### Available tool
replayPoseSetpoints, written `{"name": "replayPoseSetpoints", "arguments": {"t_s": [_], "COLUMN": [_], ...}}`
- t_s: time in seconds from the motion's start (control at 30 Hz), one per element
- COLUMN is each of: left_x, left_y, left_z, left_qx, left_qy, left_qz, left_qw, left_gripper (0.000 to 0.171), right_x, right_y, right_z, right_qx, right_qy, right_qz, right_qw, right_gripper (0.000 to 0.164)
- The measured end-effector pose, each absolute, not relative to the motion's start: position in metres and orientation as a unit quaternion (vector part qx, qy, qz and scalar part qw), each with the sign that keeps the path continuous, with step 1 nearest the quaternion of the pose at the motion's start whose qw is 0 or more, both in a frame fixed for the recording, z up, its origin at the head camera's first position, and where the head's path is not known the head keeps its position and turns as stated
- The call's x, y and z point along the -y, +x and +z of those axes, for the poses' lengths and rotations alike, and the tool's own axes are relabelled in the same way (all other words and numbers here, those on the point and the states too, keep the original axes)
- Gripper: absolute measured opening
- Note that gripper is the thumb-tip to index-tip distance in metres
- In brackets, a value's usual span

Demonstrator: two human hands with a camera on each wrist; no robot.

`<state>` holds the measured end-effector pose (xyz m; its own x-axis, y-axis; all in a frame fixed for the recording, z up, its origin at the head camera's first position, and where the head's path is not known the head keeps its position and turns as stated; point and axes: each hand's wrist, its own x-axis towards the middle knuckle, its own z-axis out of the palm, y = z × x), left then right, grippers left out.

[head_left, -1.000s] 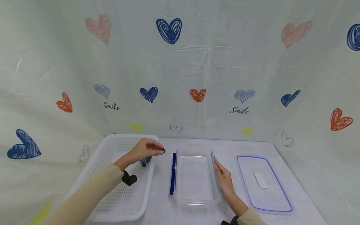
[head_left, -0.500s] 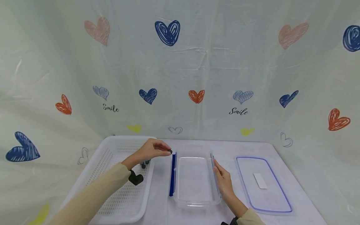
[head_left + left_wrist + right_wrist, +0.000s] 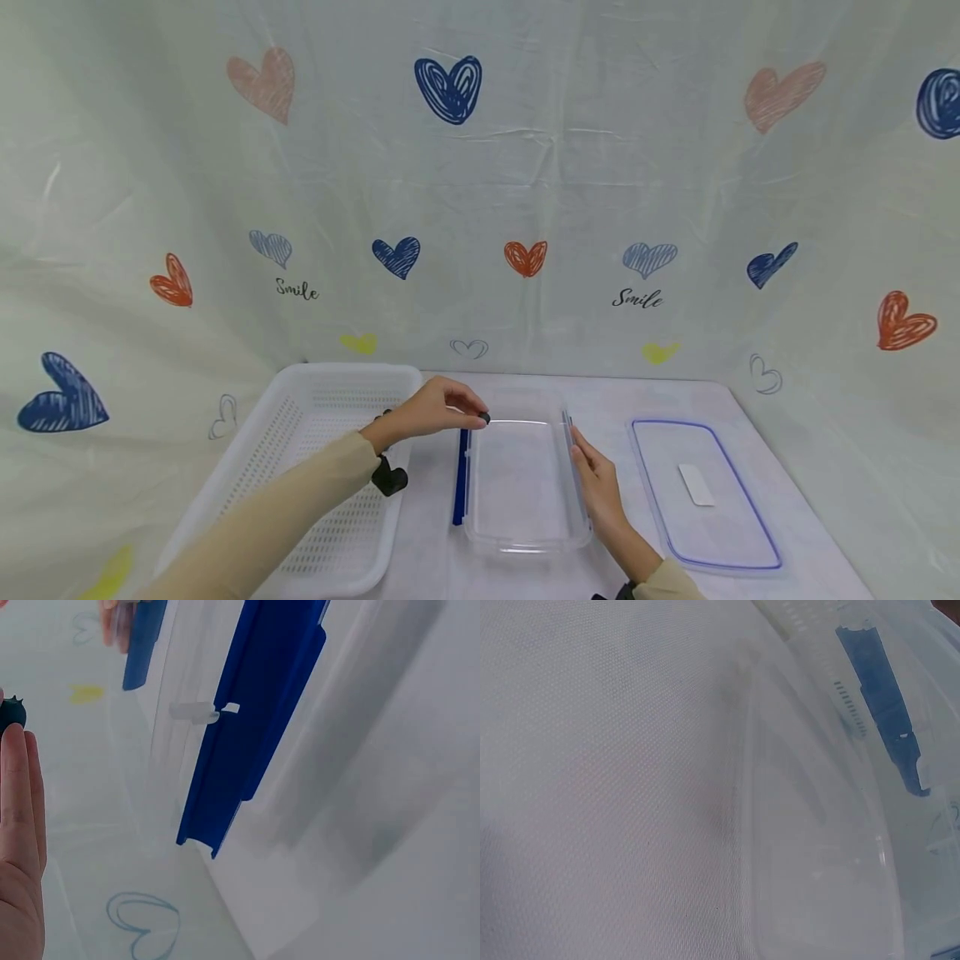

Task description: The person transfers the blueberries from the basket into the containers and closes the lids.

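Note:
My left hand (image 3: 435, 408) pinches a small dark blueberry (image 3: 485, 417) between thumb and fingertips, over the left rim of a clear plastic container (image 3: 525, 483). In the left wrist view the blueberry (image 3: 12, 712) shows its pointed crown, at the left edge. The container stands without its lid, and a blue side latch (image 3: 247, 705) hangs down on its left. My right hand (image 3: 600, 483) holds the container's right wall; the right wrist view does not show its fingers. Inside the white basket (image 3: 397, 533), other dark berries are mostly hidden behind my left wrist.
The clear lid (image 3: 705, 492) with a blue seal lies right of the container, a white label on it. The basket fills the left of the white-covered table (image 3: 431, 517). A curtain (image 3: 480, 183) printed with hearts hangs behind.
My left hand has moved right with the blueberry, from above the basket's right edge to the container's left rim. My right hand and the container have stayed in place.

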<state>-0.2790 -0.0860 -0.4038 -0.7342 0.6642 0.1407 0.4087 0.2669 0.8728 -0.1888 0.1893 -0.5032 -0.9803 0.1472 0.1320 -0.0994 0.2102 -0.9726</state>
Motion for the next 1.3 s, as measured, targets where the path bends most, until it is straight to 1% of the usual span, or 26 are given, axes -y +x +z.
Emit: {"name": "replayPoseSetpoints", "arguments": {"t_s": [0.1, 0.3, 0.43, 0.57, 0.83, 0.93, 1.1, 1.3], "left_x": [0.079, 0.067, 0.061, 0.057, 0.06, 0.062, 0.068, 0.076], "left_y": [-0.283, -0.286, -0.286, -0.282, -0.269, -0.272, -0.286, -0.296], "left_z": [-0.409, -0.413, -0.412, -0.408, -0.382, -0.384, -0.4, -0.405], "left_qx": [-0.788, -0.788, -0.793, -0.801, -0.798, -0.8, -0.804, -0.807], "left_qy": [0.344, 0.363, 0.354, 0.345, 0.347, 0.344, 0.344, 0.333], "left_qz": [0.494, 0.484, 0.482, 0.475, 0.478, 0.478, 0.476, 0.479], "left_qw": [0.131, 0.116, 0.119, 0.115, 0.12, 0.117, 0.093, 0.091], "left_gripper": [0.021, 0.02, 0.02, 0.018, 0.019, 0.02, 0.021, 0.022], "right_x": [-0.188, -0.187, -0.186, -0.186, -0.188, -0.189, -0.191, -0.191], "right_y": [-0.189, -0.19, -0.19, -0.19, -0.191, -0.192, -0.192, -0.192], "right_z": [-0.504, -0.507, -0.507, -0.507, -0.506, -0.506, -0.505, -0.505], "right_qx": [0.771, 0.772, 0.772, 0.772, 0.777, 0.776, 0.775, 0.776], "right_qy": [-0.017, -0.023, -0.027, -0.024, -0.024, -0.025, -0.029, -0.026], "right_qz": [0.629, 0.627, 0.626, 0.627, 0.62, 0.621, 0.623, 0.623], "right_qw": [0.097, 0.099, 0.103, 0.105, 0.109, 0.109, 0.103, 0.098], "right_gripper": [0.044, 0.044, 0.043, 0.043, 0.043, 0.043, 0.042, 0.043]}}
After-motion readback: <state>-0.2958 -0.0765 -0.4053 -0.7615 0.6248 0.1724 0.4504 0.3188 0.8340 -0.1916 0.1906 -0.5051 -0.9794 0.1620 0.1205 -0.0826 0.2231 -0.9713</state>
